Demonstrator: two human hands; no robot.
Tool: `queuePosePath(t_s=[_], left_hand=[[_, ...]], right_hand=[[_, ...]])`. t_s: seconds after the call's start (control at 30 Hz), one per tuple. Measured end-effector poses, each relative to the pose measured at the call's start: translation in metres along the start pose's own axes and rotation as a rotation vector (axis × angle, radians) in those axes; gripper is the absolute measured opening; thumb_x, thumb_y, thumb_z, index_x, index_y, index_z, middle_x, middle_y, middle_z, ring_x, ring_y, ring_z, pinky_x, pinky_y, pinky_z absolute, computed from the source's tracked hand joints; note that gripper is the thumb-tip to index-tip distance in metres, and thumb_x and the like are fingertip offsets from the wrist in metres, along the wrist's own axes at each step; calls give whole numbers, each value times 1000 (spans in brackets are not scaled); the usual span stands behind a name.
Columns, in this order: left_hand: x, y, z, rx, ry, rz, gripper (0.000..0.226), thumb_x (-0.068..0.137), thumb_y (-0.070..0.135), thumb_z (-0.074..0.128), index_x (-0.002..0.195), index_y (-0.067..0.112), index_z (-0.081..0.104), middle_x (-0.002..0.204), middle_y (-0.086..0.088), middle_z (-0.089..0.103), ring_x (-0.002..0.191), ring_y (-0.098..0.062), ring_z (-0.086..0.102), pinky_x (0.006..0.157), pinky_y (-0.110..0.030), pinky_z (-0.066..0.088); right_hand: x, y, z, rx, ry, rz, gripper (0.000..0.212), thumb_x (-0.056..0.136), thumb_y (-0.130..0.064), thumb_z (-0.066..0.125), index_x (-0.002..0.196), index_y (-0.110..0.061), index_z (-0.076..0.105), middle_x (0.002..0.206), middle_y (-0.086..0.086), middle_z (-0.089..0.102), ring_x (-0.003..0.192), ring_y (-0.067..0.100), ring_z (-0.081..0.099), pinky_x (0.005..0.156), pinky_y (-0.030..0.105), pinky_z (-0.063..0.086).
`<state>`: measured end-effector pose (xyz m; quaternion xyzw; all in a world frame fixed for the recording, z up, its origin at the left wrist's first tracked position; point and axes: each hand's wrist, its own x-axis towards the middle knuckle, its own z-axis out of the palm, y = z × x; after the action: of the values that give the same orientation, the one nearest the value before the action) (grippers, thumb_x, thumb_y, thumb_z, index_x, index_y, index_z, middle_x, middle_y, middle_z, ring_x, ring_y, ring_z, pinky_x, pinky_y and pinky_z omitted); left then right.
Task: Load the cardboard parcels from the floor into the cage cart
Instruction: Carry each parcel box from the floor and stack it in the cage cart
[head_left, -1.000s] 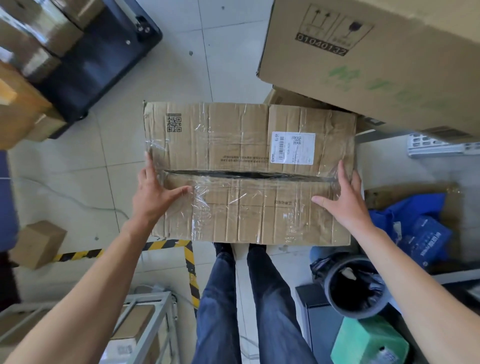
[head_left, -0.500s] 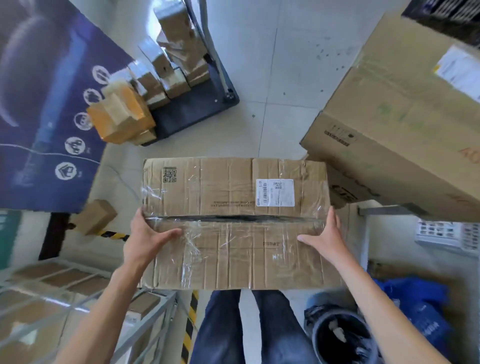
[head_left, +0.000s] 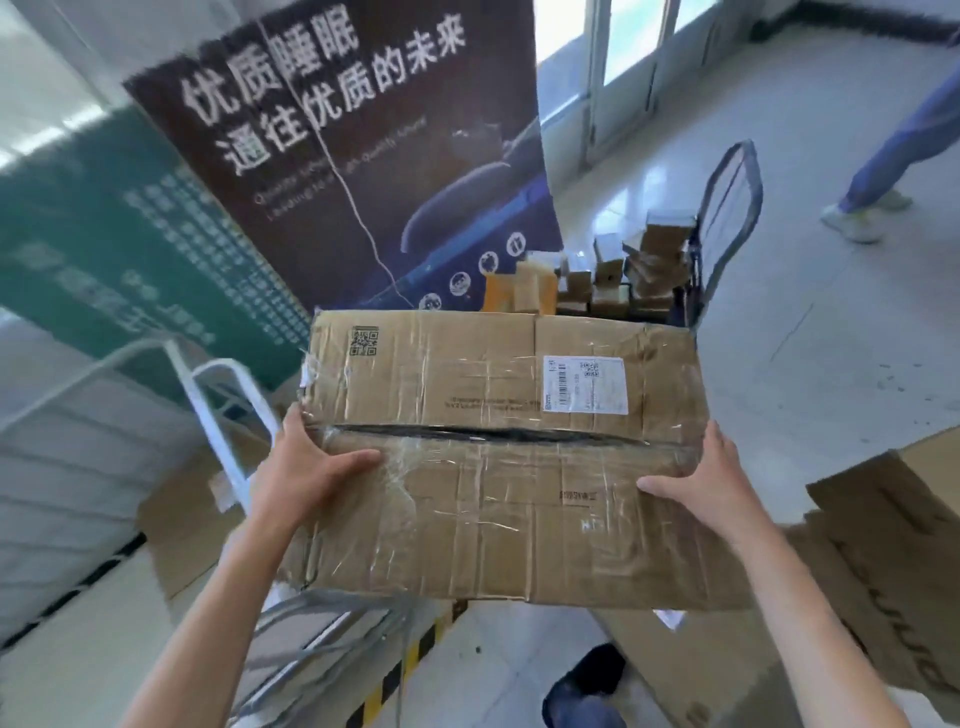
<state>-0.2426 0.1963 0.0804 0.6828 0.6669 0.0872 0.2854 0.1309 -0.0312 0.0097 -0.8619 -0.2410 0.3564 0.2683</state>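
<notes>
I carry a wide, flat cardboard parcel (head_left: 493, 467) wrapped in clear tape, with a white shipping label on its top right, level in front of me. My left hand (head_left: 306, 467) grips its left edge, thumb laid across the top. My right hand (head_left: 711, 478) grips the right edge the same way. The white metal cage cart (head_left: 228, 415) stands at the lower left, its frame and wire side just beside and below the parcel's left corner. Flat cardboard lies inside it.
A dark banner (head_left: 363, 156) stands behind the cart. Straight ahead a blue hand trolley (head_left: 727, 218) holds several small boxes (head_left: 613, 286). Large cardboard boxes (head_left: 883, 545) crowd the right. Another person's leg (head_left: 893, 135) is at the top right. Yellow-black tape (head_left: 405, 670) marks the floor.
The parcel has come up from low over the floor to chest height. My view has swung up and left, bringing the cage cart and banner in front. Both hands keep their grip.
</notes>
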Motion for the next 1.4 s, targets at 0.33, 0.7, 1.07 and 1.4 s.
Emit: queuePosePath(t_s=[0.33,0.7,1.07,1.4], left_hand=[[-70,-175,-214,-92,283,-170,119,38,79,82,135,28,38,134,-4,59,114,-33,60,97,-50,48],[-193,-400,-329,-162,484,-450,134,40,76,80,151,22,27,150,-9,47,132,-36,49,103,-52,41],[-182,-539,-379,-193,550,-640,134,36,81,75,150,26,29,151,-4,48,132,-33,49,98,-50,43],[-112,-634,-400,-261,534,-735,128,31,86,76,140,33,36,142,2,56,127,-30,54,101,-55,44]], right_hand=[[-122,-209,96,-84,-75,-356,127,57,-45,94,155,-14,20,159,7,28,141,27,35,113,49,34],[-247,-332,302,-283,-363,-662,120,63,-40,93,155,-10,21,158,11,31,142,28,34,116,47,31],[-263,-423,480,-404,-493,-764,127,65,-48,89,159,-11,12,161,9,23,145,27,29,113,40,30],[-248,-486,604,-430,-535,-763,126,69,-50,86,159,-14,5,165,1,13,147,24,24,110,43,33]])
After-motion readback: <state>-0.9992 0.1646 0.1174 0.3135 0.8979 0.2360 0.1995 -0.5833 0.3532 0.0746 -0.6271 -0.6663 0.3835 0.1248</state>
